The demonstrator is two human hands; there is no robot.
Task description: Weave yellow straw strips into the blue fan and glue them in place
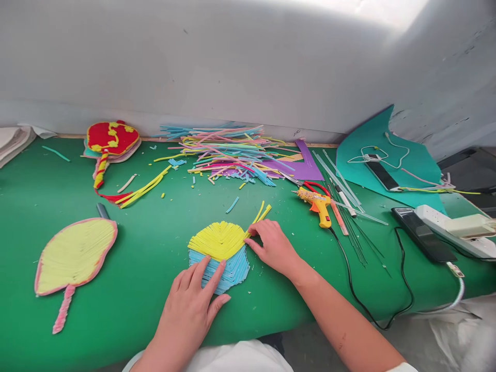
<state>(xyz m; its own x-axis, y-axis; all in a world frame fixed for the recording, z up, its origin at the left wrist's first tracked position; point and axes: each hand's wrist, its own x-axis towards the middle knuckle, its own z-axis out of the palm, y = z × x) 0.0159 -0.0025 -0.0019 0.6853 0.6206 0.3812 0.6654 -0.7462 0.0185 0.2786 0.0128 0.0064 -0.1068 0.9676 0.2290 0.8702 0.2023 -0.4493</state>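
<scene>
A rounded flat panel of side-by-side pipe cleaners lies on the green table, with a yellow upper part (219, 238) and a blue lower part (236, 271). My left hand (191, 294) rests on the blue part, its fingers spread and flat. At the panel's right edge, the thumb and fingers of my right hand (273, 249) pinch yellow pipe cleaners (264, 212), whose loose ends stick up and to the right. The pinched portion is partly hidden by the fingers. A short blue piece (232, 204) lies just above the panel.
A leaf-shaped yellow fan (73, 253) lies left; a red fan (112, 137) is behind it. Loose pipe cleaners (228, 150) are heaped at the back. Rightward are a yellow glue gun (320, 206) with a trailing cord, red-handled pliers (315, 187), a black phone (422, 235) and a power strip (437, 217).
</scene>
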